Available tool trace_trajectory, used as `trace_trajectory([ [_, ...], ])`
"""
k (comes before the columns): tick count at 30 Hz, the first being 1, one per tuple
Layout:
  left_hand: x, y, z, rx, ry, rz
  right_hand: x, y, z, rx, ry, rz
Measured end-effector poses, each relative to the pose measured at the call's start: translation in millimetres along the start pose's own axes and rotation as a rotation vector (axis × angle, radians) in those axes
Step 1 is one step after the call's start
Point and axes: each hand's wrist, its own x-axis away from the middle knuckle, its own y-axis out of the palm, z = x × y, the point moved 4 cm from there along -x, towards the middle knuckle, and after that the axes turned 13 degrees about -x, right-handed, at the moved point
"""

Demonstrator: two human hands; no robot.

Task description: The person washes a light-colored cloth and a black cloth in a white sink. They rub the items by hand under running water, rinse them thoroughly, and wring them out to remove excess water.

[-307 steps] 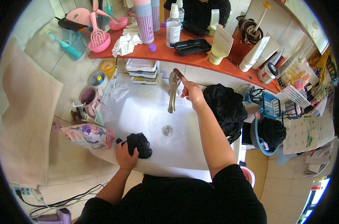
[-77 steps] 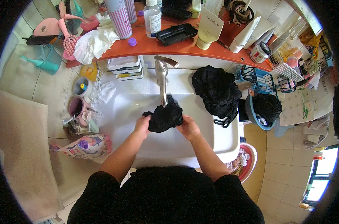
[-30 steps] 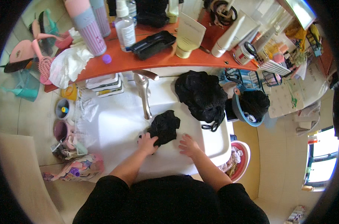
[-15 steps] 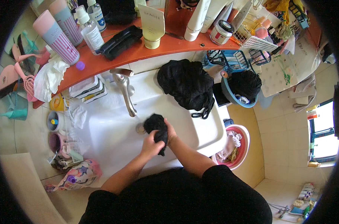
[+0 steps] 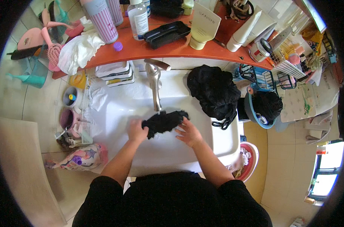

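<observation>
A crumpled black cloth (image 5: 164, 124) is stretched sideways between my hands, low over the white sink basin (image 5: 153, 155) and just below the faucet spout. My left hand (image 5: 137, 130) is closed round its left end. At the other end, my right hand (image 5: 189, 133) pinches the cloth's edge near the index fingertip, with its other fingers spread apart. The metal faucet (image 5: 154, 87) stands behind the cloth, and I see no clear stream from it. A larger heap of black cloth (image 5: 213, 92) with a loose strap lies on the sink's right ledge.
An orange-red shelf (image 5: 141, 52) crosses behind the sink, carrying bottles, tubes and a black tray (image 5: 167, 34). Right of the sink are a blue basin (image 5: 251, 109) and a pink tub (image 5: 251, 160) with laundry. A wire rack (image 5: 89, 113) with cups stands left.
The black cloth has gone from a bunched upright lump to a sideways stretch. My hands have moved apart, and the right one's fingers have spread. The whole view has shifted.
</observation>
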Motion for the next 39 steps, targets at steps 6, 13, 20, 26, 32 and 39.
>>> trace_trajectory([
  [6,42.8,15.3,48.7,-0.185,0.249,-0.229,13.6,-53.6,-17.9,0.085,-0.036,0.191],
  [13,26.1,40.4,27.3,0.087,-0.305,-0.003,1.1,-82.4,18.3,-0.118,0.162,0.267],
  [20,52.6,-37.8,136.6,0.728,0.036,-0.731,-13.8,-21.5,16.9,-0.241,0.106,0.057],
  [26,76.6,-85.8,179.1,0.430,0.628,-0.116,-37.3,-9.3,38.0,-0.364,0.058,-0.320],
  [32,19.1,-24.2,118.6,0.343,0.511,0.276,-45.6,-20.7,53.9,-0.392,0.097,0.048],
  [39,-20.0,-15.5,-2.4,-0.163,-0.069,-0.039,-2.9,-22.9,-16.1,0.173,-0.146,0.103],
])
